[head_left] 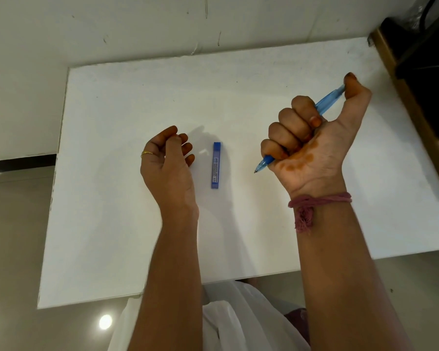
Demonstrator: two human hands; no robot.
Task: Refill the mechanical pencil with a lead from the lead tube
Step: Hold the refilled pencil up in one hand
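Right hand (312, 138) is fisted around the mechanical pencil (302, 127), 4 fingers wrapped over the barrel, thumb (351, 84) pressed on the push-button end. Pencil is raised off the desk (112, 224) and tilted, tip pointing down-left, cap end up-right. Tip is near the lead tube (216, 165) but not touching it.

Left hand (169, 158) rests on the desk just left of the tube, fingers loosely curled inward, a ring on 1 finger. It may be pinching something small, but the curl hides it, so cannot tell whether it is holding anything.

Lead tube lies flat on the desk between the 2 hands, long axis running away from the person, apart from both hands. Looks closed, though the cap end is too small to be sure.

Progress judgement: early stage. Pencil is in hand, likely being clicked to check or clear the tip. No loose lead visible on the desk. Pencil cap appears to be on. Left to do: open tube, take out 1 lead, open pencil, drop lead in, close, click to feed.
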